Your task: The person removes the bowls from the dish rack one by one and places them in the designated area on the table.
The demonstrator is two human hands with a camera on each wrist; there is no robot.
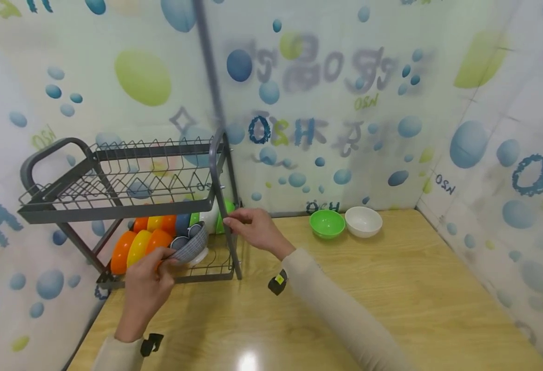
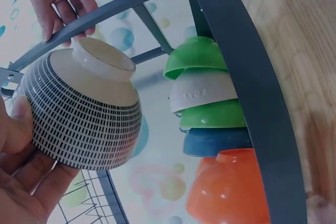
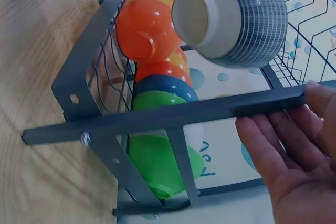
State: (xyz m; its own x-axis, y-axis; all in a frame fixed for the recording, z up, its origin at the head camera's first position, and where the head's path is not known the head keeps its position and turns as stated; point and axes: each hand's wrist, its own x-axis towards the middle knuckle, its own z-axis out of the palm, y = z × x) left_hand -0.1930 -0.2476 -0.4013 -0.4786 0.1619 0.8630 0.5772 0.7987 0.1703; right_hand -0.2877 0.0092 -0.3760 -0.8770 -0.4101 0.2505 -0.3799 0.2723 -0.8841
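Note:
My left hand (image 1: 147, 288) grips a bowl (image 1: 190, 251) with a dark grid pattern and a white foot. The bowl is tilted on its side at the lower tier of a dark grey dish rack (image 1: 122, 211). In the left wrist view, the thumb lies on one side of the bowl (image 2: 89, 108) and the fingers on the other. My right hand (image 1: 261, 233) holds the rack's right front post (image 3: 210, 109) between thumb and fingers. Orange bowls (image 3: 144, 27), a yellow bowl (image 1: 138, 247) and green bowls (image 3: 163, 166) stand on edge in the lower tier.
A green bowl (image 1: 327, 224) and a white bowl (image 1: 363, 222) sit upright at the back of the wooden table (image 1: 345, 288), right of the rack. The upper wire shelf (image 1: 160, 178) overhangs the lower tier. A patterned curtain (image 1: 299, 113) hangs behind.

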